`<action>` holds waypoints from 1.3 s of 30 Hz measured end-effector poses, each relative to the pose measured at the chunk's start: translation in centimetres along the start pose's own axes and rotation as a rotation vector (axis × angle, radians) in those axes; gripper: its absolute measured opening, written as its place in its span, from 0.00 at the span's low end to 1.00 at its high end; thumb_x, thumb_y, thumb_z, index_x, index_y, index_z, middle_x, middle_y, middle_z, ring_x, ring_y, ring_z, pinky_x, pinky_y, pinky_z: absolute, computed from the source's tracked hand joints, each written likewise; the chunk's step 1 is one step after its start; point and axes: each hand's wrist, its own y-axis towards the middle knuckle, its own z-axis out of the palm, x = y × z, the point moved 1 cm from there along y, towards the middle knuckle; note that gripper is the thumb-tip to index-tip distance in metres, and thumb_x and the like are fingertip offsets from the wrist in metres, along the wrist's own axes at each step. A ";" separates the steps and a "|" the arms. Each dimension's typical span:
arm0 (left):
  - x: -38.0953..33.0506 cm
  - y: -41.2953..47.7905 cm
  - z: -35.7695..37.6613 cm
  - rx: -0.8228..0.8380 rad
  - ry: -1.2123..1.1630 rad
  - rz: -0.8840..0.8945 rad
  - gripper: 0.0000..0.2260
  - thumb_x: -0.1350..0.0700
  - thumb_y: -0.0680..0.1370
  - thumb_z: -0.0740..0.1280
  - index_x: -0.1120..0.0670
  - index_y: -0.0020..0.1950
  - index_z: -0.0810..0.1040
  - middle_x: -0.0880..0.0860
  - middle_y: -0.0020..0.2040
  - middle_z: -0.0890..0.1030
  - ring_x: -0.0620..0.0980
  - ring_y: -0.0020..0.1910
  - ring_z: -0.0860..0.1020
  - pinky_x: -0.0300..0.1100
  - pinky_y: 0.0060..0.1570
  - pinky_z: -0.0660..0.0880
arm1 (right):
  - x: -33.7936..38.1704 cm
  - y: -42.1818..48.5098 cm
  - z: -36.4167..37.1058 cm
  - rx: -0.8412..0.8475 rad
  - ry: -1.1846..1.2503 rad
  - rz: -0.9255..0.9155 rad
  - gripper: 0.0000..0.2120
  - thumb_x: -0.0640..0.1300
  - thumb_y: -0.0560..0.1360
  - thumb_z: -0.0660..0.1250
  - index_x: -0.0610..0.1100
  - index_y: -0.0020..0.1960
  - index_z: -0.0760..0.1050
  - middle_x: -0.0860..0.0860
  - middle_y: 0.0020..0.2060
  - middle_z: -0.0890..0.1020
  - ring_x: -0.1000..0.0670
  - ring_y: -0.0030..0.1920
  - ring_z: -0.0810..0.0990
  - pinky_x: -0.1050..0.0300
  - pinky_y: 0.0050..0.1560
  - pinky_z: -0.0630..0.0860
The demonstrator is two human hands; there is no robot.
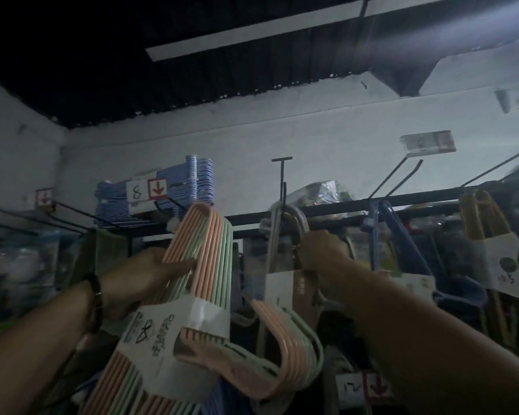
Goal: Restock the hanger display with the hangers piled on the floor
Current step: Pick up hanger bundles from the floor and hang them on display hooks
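My left hand (150, 272) grips a banded bundle of pink and green hangers (204, 265) by the neck, its hooks raised near the dark display rail (357, 202). A white paper band (177, 333) wraps the bundle. My right hand (322, 250) is closed on the hooks of a grey-white hanger bundle (285, 223) that hangs from a black peg (282, 181) on the rail. That bundle's card label (282, 287) shows below my hand. The scene is dim and blurred.
Blue hanger packs (174, 187) with a price tag marked 8 lie on the top shelf at left. Blue hangers (381, 232) and yellow hangers (480, 217) hang from the rail at right. Empty wire pegs (399, 175) jut forward. Bagged goods fill the left shelves (18, 259).
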 end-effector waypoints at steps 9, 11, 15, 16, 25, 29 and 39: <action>3.6 -1.3 -2.3 -0.140 0.140 0.028 0.15 0.51 0.85 0.63 0.61 0.55 0.84 0.56 0.39 0.88 0.55 0.39 0.87 0.42 0.35 0.82 | 7.5 -4.3 -6.4 0.023 -0.132 -0.197 0.32 0.61 0.76 0.50 0.41 0.66 0.75 0.40 0.62 0.79 0.37 0.60 0.79 0.42 0.59 0.78; 4.5 -1.8 -3.4 -0.142 0.179 0.040 0.15 0.51 0.86 0.62 0.59 0.54 0.84 0.56 0.40 0.88 0.57 0.41 0.87 0.44 0.38 0.83 | 10.5 -6.6 -7.2 -0.059 0.114 -0.251 0.31 0.66 0.80 0.52 0.40 0.59 0.76 0.40 0.55 0.81 0.38 0.54 0.82 0.45 0.53 0.79; 6.2 -2.9 -6.8 -0.142 0.218 0.068 0.13 0.50 0.86 0.60 0.54 0.55 0.83 0.54 0.44 0.88 0.54 0.45 0.87 0.56 0.56 0.81 | 17.5 -11.5 -6.0 0.320 0.455 -0.240 0.33 0.72 0.74 0.66 0.40 0.55 0.77 0.39 0.45 0.84 0.40 0.36 0.87 0.43 0.39 0.86; 6.6 -2.9 -7.5 -0.140 0.191 0.072 0.13 0.51 0.86 0.61 0.56 0.55 0.82 0.55 0.44 0.88 0.56 0.46 0.87 0.58 0.57 0.81 | 18.9 -12.0 -5.1 0.367 0.420 -0.237 0.32 0.71 0.73 0.67 0.41 0.56 0.77 0.40 0.46 0.83 0.40 0.37 0.87 0.43 0.40 0.86; 7.8 -0.9 -10.7 -0.111 0.182 0.164 0.12 0.49 0.86 0.61 0.54 0.58 0.81 0.52 0.40 0.88 0.54 0.42 0.87 0.52 0.49 0.83 | 26.6 -11.9 -0.6 0.135 0.134 -0.331 0.12 0.46 0.83 0.61 0.39 0.53 0.79 0.46 0.46 0.81 0.51 0.41 0.79 0.58 0.36 0.73; 7.6 -0.5 -11.0 -0.263 0.196 0.290 0.14 0.41 0.82 0.66 0.51 0.56 0.82 0.49 0.44 0.86 0.47 0.41 0.84 0.50 0.45 0.81 | 27.3 -11.1 -1.7 0.078 -0.009 -0.308 0.13 0.42 0.84 0.59 0.39 0.56 0.81 0.42 0.54 0.81 0.43 0.50 0.81 0.54 0.44 0.75; 11.0 -5.2 -9.3 -0.108 0.508 0.638 0.48 0.27 0.75 0.63 0.39 0.82 0.35 0.34 0.78 0.25 0.38 0.81 0.34 0.49 0.82 0.50 | 28.5 -10.0 -3.7 -0.002 0.000 -0.312 0.12 0.42 0.83 0.61 0.38 0.52 0.83 0.43 0.50 0.82 0.44 0.46 0.80 0.53 0.42 0.74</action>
